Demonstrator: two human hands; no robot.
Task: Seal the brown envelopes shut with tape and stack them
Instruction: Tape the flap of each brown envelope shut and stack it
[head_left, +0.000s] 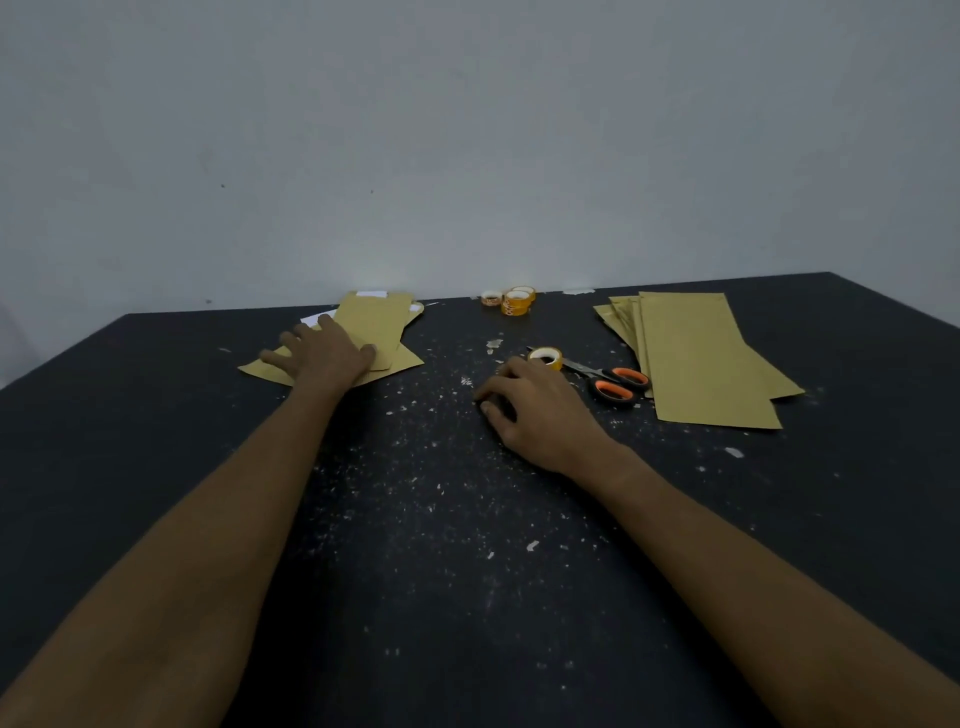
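Forearms (197, 545) over gritty black tabletop (441, 571). Left hand (324, 351) flat on thin brown envelopes (374, 322); right hand (535, 410) loosely curled, empty.

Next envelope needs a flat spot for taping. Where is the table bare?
Widest bare patch: the table between the arms, from the left hand and right hand to the near edge. A smaller one lies mid-table between the left envelope pile and the spare tape rolls. Crowded: right of the right hand, where tape roll, scissors and right envelope stack sit close.
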